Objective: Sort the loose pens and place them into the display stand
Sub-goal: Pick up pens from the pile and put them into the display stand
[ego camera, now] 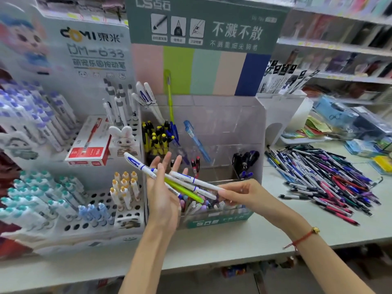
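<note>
both forearms come up from the bottom edge, the right one with a red cord bracelet (302, 238) at the wrist. right hand (244, 193) has its fingers curled and pinching the near ends of the pens, holding them. left hand (164, 187) is spread flat, palm up, fingers straight and apart, and the pens lie across it rather than being gripped.

between the 2 hands sits a small bundle: 2 white pens with blue markings (148, 169) and a yellow-green pen (182, 189) under them, all slanting from upper left down to the right hand. they hang just above the front compartments of the clear display stand (262, 132), which already holds pastel pens in front, yellow-and-black ones further back on the left, and a few dark ones on the right.

likely trouble: the open left palm gives no clamp, so a tilt could roll a pen off into the wrong compartment, and mixed colours in 1 bundle invite a missort.

well apart on the white counter (233, 240) to the right lies the heap of loose pens (322, 177), still large, so sorting looks far from finished. left of the stand, a white perforated rack (131, 221) holds more stock.
</note>
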`<state>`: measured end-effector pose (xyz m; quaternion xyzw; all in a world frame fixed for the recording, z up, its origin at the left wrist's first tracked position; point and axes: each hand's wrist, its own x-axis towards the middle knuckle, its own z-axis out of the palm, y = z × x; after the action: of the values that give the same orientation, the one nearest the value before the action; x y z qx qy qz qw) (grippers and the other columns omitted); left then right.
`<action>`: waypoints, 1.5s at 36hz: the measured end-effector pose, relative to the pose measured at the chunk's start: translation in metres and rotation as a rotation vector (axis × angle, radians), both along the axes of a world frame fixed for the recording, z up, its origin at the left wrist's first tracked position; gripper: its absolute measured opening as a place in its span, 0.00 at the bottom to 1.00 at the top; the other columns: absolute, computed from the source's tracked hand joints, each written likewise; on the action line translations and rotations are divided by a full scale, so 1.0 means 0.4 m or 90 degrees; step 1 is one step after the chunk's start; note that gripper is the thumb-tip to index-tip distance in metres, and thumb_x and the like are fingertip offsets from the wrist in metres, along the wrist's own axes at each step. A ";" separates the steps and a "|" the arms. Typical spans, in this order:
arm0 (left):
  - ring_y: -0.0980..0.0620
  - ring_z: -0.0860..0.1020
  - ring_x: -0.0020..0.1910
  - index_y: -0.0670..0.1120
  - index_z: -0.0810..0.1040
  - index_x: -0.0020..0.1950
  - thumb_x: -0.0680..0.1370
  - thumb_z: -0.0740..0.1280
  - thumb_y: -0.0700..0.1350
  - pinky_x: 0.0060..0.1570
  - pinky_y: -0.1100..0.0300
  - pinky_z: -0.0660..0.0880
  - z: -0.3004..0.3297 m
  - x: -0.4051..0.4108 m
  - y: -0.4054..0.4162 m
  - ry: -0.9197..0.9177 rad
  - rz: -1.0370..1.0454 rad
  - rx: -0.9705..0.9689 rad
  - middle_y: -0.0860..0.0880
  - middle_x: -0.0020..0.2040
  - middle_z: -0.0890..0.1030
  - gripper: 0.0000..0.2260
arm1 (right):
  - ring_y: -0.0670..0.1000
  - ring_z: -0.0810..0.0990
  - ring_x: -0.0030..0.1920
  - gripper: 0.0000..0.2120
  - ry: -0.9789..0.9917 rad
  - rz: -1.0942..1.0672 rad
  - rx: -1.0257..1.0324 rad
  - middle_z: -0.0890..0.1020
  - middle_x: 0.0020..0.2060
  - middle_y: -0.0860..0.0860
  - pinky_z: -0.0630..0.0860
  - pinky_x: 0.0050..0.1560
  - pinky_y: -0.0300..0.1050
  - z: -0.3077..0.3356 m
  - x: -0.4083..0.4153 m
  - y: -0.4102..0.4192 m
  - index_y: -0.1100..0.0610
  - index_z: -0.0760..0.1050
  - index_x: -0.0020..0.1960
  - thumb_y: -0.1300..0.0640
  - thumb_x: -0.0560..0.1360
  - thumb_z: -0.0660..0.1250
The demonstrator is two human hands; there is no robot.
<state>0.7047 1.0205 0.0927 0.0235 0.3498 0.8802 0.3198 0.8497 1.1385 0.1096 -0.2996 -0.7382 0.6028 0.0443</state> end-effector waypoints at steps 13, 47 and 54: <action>0.49 0.81 0.56 0.45 0.70 0.57 0.83 0.56 0.41 0.53 0.51 0.79 -0.024 -0.034 -0.040 0.188 -0.146 -0.173 0.47 0.59 0.81 0.06 | 0.44 0.76 0.30 0.08 0.136 -0.117 0.088 0.83 0.32 0.50 0.73 0.32 0.32 0.098 0.003 0.047 0.52 0.84 0.45 0.53 0.67 0.71; 0.51 0.82 0.53 0.43 0.72 0.59 0.84 0.54 0.44 0.55 0.55 0.79 0.014 -0.045 -0.029 0.042 0.081 -0.049 0.44 0.57 0.81 0.10 | 0.45 0.84 0.46 0.14 0.037 -0.010 -0.047 0.86 0.46 0.49 0.79 0.49 0.38 -0.008 -0.134 -0.102 0.52 0.80 0.58 0.49 0.75 0.66; 0.55 0.83 0.44 0.43 0.72 0.52 0.84 0.54 0.45 0.44 0.62 0.80 0.013 -0.048 -0.023 0.009 0.085 -0.042 0.45 0.49 0.83 0.10 | 0.46 0.79 0.31 0.11 0.094 -0.074 -0.065 0.83 0.40 0.55 0.77 0.35 0.40 0.002 -0.140 -0.116 0.50 0.79 0.57 0.50 0.76 0.67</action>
<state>0.6856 1.0112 0.0977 -0.0042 0.3820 0.8873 0.2584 0.7937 1.0921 0.1103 -0.2985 -0.6825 0.6566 0.1181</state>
